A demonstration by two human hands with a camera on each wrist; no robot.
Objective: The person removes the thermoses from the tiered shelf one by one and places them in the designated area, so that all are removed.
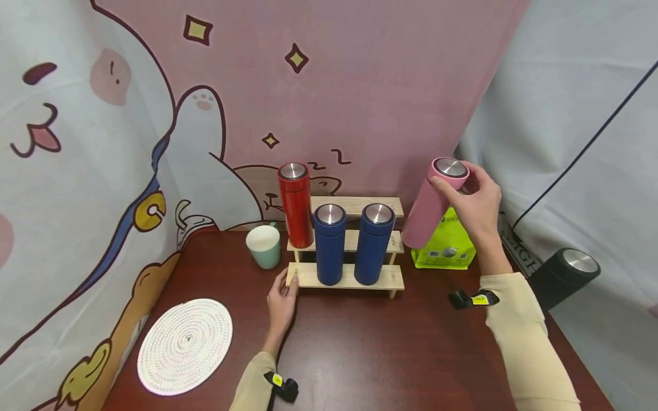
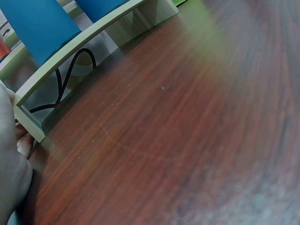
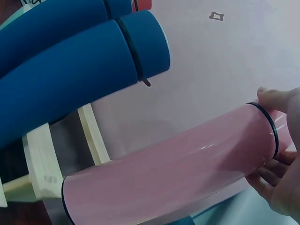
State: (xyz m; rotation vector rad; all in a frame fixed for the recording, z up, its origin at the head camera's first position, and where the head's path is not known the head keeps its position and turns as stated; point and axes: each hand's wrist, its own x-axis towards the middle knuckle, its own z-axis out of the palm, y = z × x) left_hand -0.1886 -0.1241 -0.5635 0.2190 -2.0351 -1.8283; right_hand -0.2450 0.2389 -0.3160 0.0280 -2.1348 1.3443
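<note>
My right hand (image 1: 478, 202) grips a pink thermos bottle (image 1: 429, 208) around its steel-topped lid end. The bottle is tilted, its base beside the right end of a three-step wooden rack (image 1: 303, 275); contact there I cannot tell. In the right wrist view the pink bottle (image 3: 178, 164) slants across, with thumb and fingers on either side of its lid. My left hand (image 1: 281, 302) pinches the left end of the lowest step. Two blue thermos bottles (image 1: 330, 245) stand upright on that step. A red thermos bottle (image 1: 296, 208) stands on the middle step, at its left end.
Left of the rack is a mint-green mug (image 1: 264, 251). A round white woven mat (image 1: 186, 346) lies at the table's left. Behind the pink bottle stands a bright green bag (image 1: 448, 245). A black thermos bottle (image 1: 562, 277) is at the right edge, beside the cloth wall.
</note>
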